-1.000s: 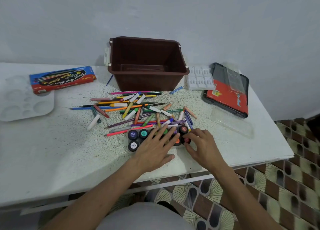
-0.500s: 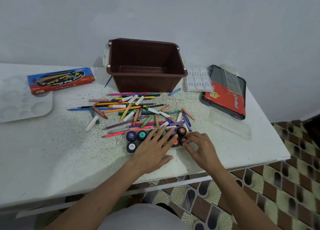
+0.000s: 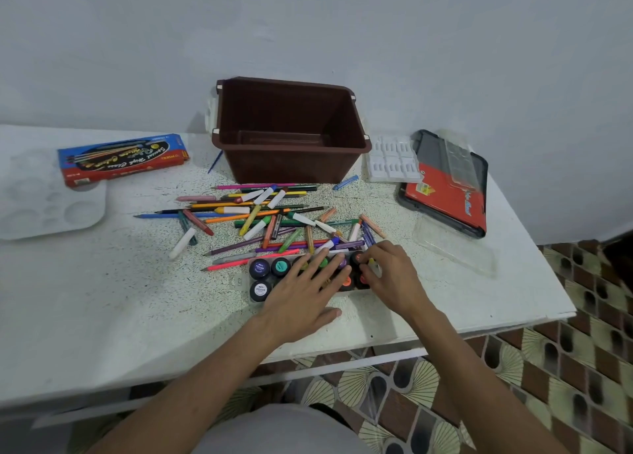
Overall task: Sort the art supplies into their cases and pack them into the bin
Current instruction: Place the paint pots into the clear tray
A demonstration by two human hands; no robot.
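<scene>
A set of small black paint pots (image 3: 260, 268) with coloured lids sits in a clear tray near the table's front edge. My left hand (image 3: 301, 292) lies flat on the pots with its fingers spread. At the tray's right end my right hand (image 3: 390, 275) has its fingers curled and pinches a pot there. Behind the tray lies a loose pile of coloured pencils, markers and crayons (image 3: 257, 210). Further back stands the brown bin (image 3: 291, 166), with nothing in it.
A blue and red pencil box (image 3: 123, 157) and a white palette (image 3: 44, 200) lie at the left. A white insert tray (image 3: 394, 161), a red and black case (image 3: 448, 190) and a clear lid (image 3: 452, 248) lie at the right. The table's front edge is close to my arms.
My hands stay on the pot tray. The right fingers have crept slightly along its right end, and the left hand is unchanged.
</scene>
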